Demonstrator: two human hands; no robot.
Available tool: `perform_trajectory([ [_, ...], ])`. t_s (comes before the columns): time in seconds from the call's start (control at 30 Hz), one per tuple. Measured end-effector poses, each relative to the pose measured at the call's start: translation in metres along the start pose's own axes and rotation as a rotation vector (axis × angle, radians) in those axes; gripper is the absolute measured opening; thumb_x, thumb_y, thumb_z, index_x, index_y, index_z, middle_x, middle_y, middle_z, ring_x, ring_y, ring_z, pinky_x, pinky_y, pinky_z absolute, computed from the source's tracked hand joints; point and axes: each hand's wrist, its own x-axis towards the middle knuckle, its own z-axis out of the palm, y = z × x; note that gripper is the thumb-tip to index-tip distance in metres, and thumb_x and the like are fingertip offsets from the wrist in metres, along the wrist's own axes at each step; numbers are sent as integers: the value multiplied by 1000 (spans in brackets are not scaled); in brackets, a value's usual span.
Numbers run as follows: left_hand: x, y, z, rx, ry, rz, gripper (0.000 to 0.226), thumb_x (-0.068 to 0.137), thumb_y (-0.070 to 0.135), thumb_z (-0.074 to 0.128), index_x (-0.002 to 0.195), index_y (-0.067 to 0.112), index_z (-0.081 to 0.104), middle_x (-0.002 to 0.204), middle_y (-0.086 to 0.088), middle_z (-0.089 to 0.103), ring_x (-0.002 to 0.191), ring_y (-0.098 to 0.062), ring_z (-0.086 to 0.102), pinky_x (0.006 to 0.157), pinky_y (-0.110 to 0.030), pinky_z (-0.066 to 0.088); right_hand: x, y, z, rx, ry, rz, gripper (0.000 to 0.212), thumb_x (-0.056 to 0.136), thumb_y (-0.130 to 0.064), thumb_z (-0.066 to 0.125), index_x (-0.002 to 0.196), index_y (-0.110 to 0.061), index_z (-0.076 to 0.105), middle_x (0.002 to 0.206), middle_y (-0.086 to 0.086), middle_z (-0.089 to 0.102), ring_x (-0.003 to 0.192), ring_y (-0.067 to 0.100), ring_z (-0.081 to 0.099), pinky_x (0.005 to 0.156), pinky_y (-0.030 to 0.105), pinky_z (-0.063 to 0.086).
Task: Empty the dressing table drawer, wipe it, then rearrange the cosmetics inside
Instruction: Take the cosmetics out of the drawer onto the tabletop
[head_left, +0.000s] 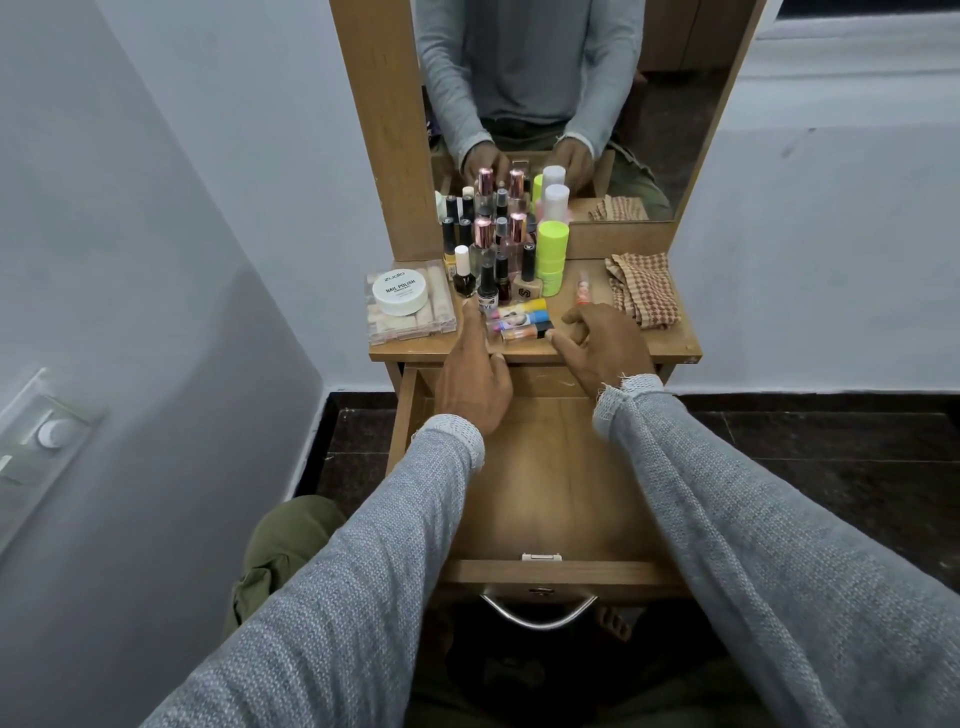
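Observation:
The wooden drawer is pulled out below the dressing table top and its bottom looks bare. Cosmetics stand on the top: several nail polish and perfume bottles, neon yellow jars, a white nail polish remover tub on a clear box, and small tubes lying near the front edge. My left hand and my right hand flank these tubes, fingers spread, touching or nearly touching them. Neither holds anything.
A checked cloth lies crumpled on the right of the top. A mirror in a wooden frame rises behind the bottles. A pink tube lies by the cloth. Walls close in left and right; the drawer handle faces me.

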Motion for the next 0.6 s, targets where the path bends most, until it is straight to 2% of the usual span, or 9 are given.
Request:
perform_trajectory([
  [0.1, 0, -6, -3, -21, -26, 7, 66, 94, 10, 49, 150, 22, 17, 119, -7, 64, 90, -26, 65, 76, -32, 50, 6, 10, -18, -89, 120, -54, 22, 89, -30, 58, 98, -12, 67, 92, 6, 65, 81, 21, 58, 69, 34, 50],
  [0.17, 0, -8, -3, -16, -31, 15, 67, 94, 10, 50, 151, 23, 16, 111, -6, 66, 83, -22, 64, 73, -31, 50, 18, 23, -29, -137, 194, -66, 25, 87, -30, 58, 101, -11, 67, 99, 10, 64, 90, 27, 58, 76, 38, 50],
  [0.27, -5, -8, -5, -2, -14, 27, 70, 95, 12, 50, 153, 24, 12, 113, -5, 66, 81, -16, 60, 74, -27, 44, 36, 45, -37, -223, 121, 6, 39, 85, -33, 60, 117, -10, 60, 118, 14, 56, 106, 32, 51, 89, 43, 45],
  [0.37, -11, -8, -7, 4, 24, 26, 69, 95, 16, 51, 153, 24, 14, 118, -5, 66, 96, -26, 64, 76, -20, 34, 49, 59, -33, -264, -25, 45, 54, 84, -37, 61, 129, -10, 50, 130, 14, 49, 117, 32, 47, 97, 44, 42],
  [0.43, -14, -8, -7, -14, 41, 44, 68, 94, 17, 52, 152, 23, 17, 121, -4, 65, 100, -26, 63, 77, -19, 34, 53, 62, -25, -257, -103, 56, 60, 84, -37, 61, 135, -10, 43, 137, 14, 45, 123, 32, 43, 102, 43, 39],
  [0.5, -17, -9, -7, -25, 48, 62, 66, 94, 18, 53, 151, 22, 22, 127, -3, 62, 105, -25, 62, 81, -23, 39, 53, 62, -17, -215, -109, 71, 61, 85, -32, 58, 139, -10, 38, 141, 13, 42, 127, 32, 41, 105, 42, 35],
  [0.6, -19, -14, -6, -48, 57, 96, 58, 93, 18, 54, 147, 21, 31, 142, 1, 50, 122, -20, 54, 100, -33, 45, 50, 61, -9, -198, -34, 63, 57, 86, -25, 53, 139, -9, 38, 139, 14, 44, 125, 32, 43, 105, 41, 34],
])
